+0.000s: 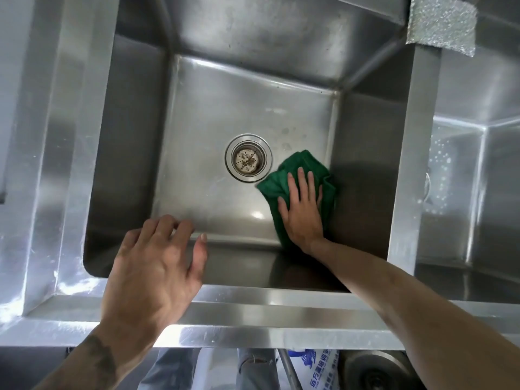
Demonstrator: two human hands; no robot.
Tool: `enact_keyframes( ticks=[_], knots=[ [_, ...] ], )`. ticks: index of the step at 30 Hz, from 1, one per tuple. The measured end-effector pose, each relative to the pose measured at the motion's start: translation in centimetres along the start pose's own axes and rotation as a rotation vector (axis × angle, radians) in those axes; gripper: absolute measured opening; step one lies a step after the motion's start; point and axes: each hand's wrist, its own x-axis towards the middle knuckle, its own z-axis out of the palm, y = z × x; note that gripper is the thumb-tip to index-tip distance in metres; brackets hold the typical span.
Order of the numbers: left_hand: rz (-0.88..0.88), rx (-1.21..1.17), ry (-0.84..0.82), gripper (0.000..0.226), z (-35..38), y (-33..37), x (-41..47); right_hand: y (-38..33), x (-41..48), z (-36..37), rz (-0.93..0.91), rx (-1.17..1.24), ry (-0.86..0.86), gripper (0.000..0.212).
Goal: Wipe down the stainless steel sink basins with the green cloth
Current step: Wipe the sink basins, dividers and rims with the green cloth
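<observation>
two hands: right hand point(302, 212) flat, fingers spread on green cloth point(284, 175) in basin point(225, 108); left hand point(157, 266) open; bag point(318, 372) print unreadable.

The right hand point(302, 209) hides much of the green cloth point(277, 182); the right-hand basin point(475, 164) is cut off by the frame edge

1. The sink basin point(225, 108) is brushed stainless steel, dully glossy, with faint smears.
2. The green cloth point(292, 170) is soft, matt, napped fabric.
3. The drain strainer point(248, 158) is shiny metal, its perforated centre tarnished.
</observation>
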Motion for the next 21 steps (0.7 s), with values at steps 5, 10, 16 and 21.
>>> enact_keyframes(
  ticks=[5, 10, 16, 21],
  knots=[
    [0.011, -0.016, 0.027, 0.038, 0.2, -0.1, 0.0, -0.2, 4.2, -0.5, 0.058, 0.055, 0.125, 0.065],
    [0.015, -0.026, 0.039, 0.035, 0.2, 0.0, -0.1, -1.3, -0.3, 0.8, 0.035, 0.01, 0.057, 0.079],
    [0.023, -0.026, 0.065, 0.034, 0.5, -0.3, 0.2, -0.7, 2.6, 0.0, 0.042, 0.027, 0.083, 0.067],
    [0.03, -0.017, 0.065, 0.035, 0.7, -0.4, 0.0, -2.1, 2.7, 0.2, 0.165, 0.054, 0.099, 0.067]
  ],
)
